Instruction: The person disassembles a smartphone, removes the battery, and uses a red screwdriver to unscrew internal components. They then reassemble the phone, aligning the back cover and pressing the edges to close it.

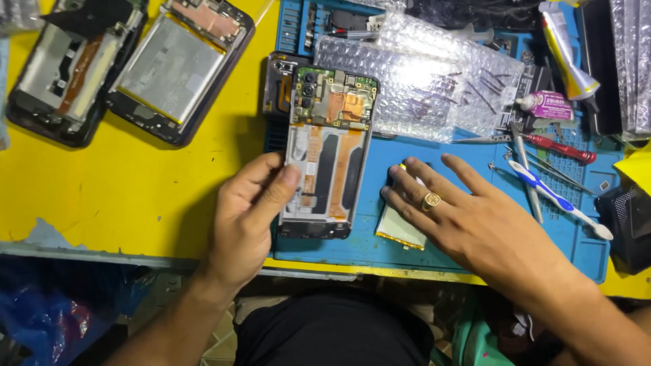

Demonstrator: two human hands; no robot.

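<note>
An opened phone (pixel 330 149) with its back off lies upright on the blue work mat (pixel 475 149), circuit board and copper foil showing at its top. My left hand (pixel 247 217) grips its lower left edge, thumb resting on the frame. My right hand (pixel 454 210), with a gold ring, lies flat with fingers spread on a silver phone battery (pixel 399 227) just right of the phone.
Two more opened phones (pixel 68 74) (pixel 178 68) lie at the upper left of the yellow table (pixel 135 190). Bubble wrap (pixel 420 81) sits behind the phone. A toothbrush (pixel 559 200), tweezers (pixel 527 173), a red screwdriver (pixel 559 148) and glue tubes (pixel 568 51) crowd the right.
</note>
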